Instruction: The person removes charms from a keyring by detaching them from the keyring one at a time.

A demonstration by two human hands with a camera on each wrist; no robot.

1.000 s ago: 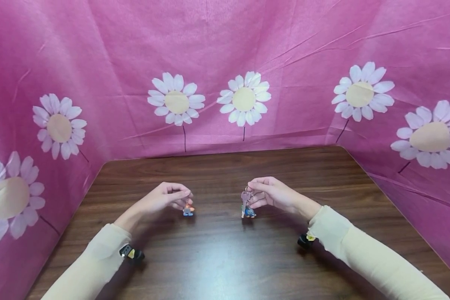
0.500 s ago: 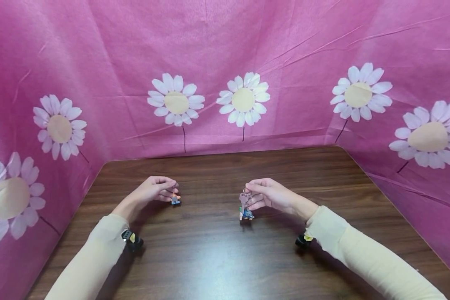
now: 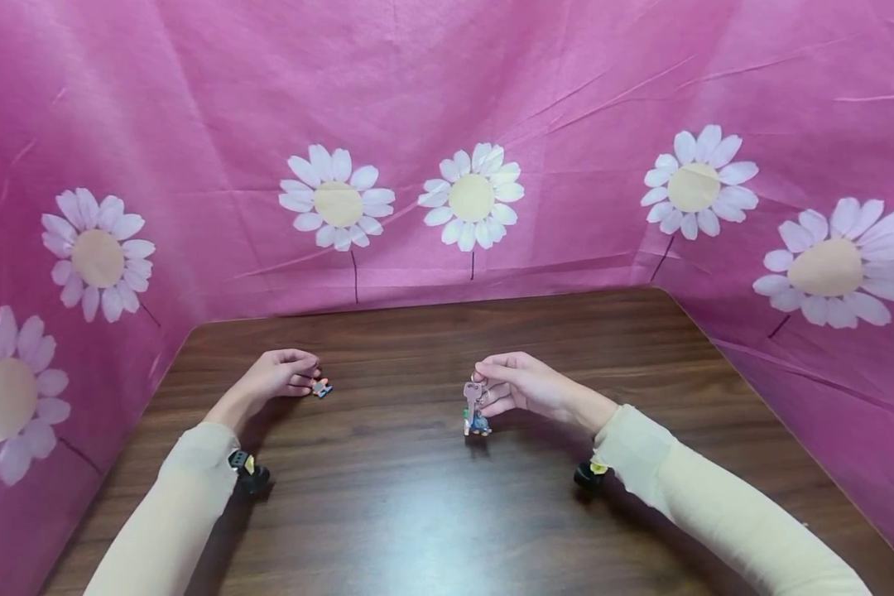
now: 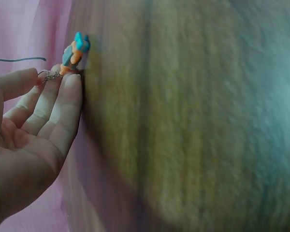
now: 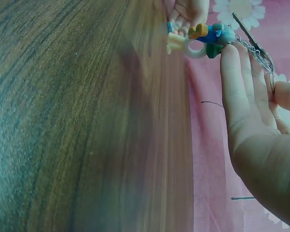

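My left hand (image 3: 276, 375) pinches the small ring of a keychain with an orange and blue figurine (image 3: 322, 386) at the left of the table. In the left wrist view the figurine (image 4: 73, 54) tilts away from the fingertips, close against the wood, a short chain joining it to the ring. Right of centre, my right hand (image 3: 525, 385) holds a metal key ring between thumb and forefinger. From it hang a silver key (image 3: 472, 399) and a blue figurine charm (image 3: 480, 425). The right wrist view shows that charm (image 5: 215, 35) with green and cream parts, its chain beside the fingertips.
The dark wood-grain table (image 3: 417, 497) lies under both hands. Pink cloth (image 3: 417, 83) with large white daisies stands around its back and sides. A small black wrist camera (image 3: 252, 473) sits under the left cuff, another (image 3: 588, 476) under the right.
My left hand has moved left and slightly away with its keychain, whose figurine has gone from hanging upright to tilted. The right hand keeps its hold with little movement; the view has shifted slightly.
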